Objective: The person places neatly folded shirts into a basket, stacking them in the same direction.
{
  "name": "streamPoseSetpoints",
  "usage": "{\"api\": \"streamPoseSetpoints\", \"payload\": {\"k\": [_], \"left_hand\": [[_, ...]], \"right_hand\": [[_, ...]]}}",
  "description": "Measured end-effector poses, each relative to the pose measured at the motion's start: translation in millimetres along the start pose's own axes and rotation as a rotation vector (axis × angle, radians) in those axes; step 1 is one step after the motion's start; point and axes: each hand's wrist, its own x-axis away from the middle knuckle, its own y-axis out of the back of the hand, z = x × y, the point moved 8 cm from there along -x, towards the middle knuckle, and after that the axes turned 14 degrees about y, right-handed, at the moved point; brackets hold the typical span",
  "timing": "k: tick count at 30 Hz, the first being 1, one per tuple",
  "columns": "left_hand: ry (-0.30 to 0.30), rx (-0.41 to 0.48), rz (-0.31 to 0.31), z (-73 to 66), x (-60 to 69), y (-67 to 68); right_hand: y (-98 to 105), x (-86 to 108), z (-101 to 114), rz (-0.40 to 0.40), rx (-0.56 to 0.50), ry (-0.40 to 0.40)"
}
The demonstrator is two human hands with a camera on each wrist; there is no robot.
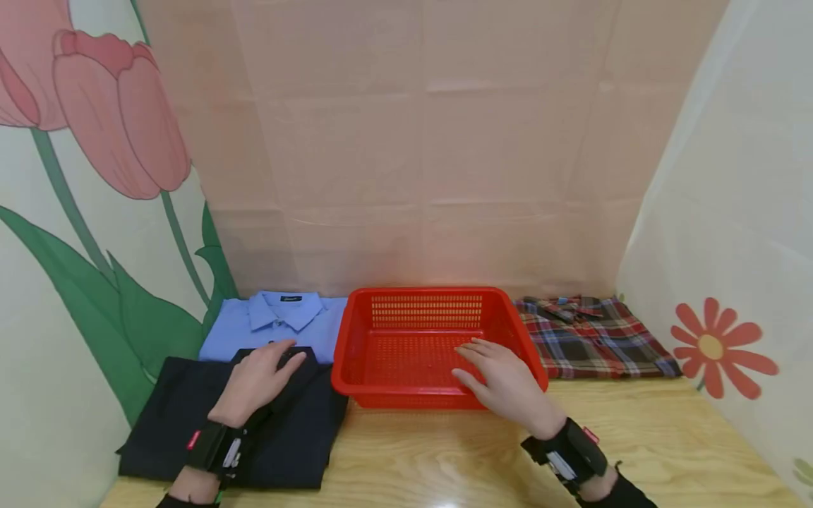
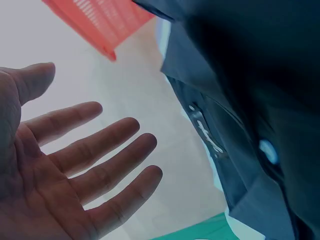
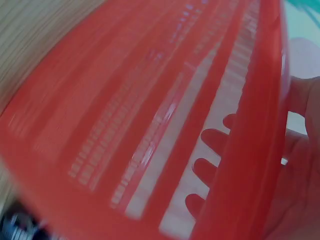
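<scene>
My left hand is over the folded dark shirt, near its collar, fingers extended; in the left wrist view the hand is spread beside the dark collar, apart from it. My right hand hovers above the right front part of the red basket, fingers loosely extended and holding nothing. The right wrist view shows the basket wall with several fingertips visible through its slots. Nothing lies inside the basket.
A folded light blue shirt lies behind the dark one, left of the basket. To the basket's right is a folded plaid shirt. The wooden table extends in front, with a pinkish sheet hanging behind.
</scene>
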Motion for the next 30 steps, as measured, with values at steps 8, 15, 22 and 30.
{"api": "streamPoseSetpoints", "payload": {"k": [8, 15, 22, 30], "left_hand": [[-0.01, -0.015, -0.007, 13.4, 2.8, 3.8], [0.019, -0.012, 0.02, 29.5, 6.0, 11.2], [0.069, -0.028, -0.054, 48.3, 8.9, 27.4], [0.09, -0.051, -0.078, 56.7, 11.2, 33.4]], "right_hand": [[-13, -31.4, 37, -0.052, -0.021, 0.097], [-20, -48.7, 65, -0.106, -0.067, 0.17], [-24, -55.2, 100, -0.193, -0.002, 0.307], [-37, -62.6, 144, -0.255, 0.018, 0.498]]}}
